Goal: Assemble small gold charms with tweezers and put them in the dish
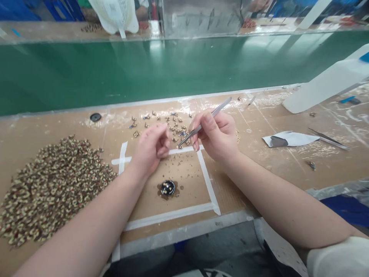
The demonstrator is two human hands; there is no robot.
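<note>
My right hand (217, 134) grips metal tweezers (198, 129) like a pen, their tips pointing down and left. Facing it, my left hand (151, 148) has its fingers curled together; anything between them is too small or hidden to make out. Just beyond both hands lies a scatter of small metal parts (175, 129), some with blue bits. Nearer to me, a small round black dish (167, 187) holds a few pale beads and sits on a dark wet stain. White tape (173, 216) frames this patch of the cardboard-covered table.
A large heap of small brown and cream parts (57, 184) spreads at the left. A black disc (95, 117) lies behind it. On the right are a white wrapper (294, 139), a second pair of tweezers (330, 139) and a white bottle (325, 84). A green belt (173, 69) runs behind.
</note>
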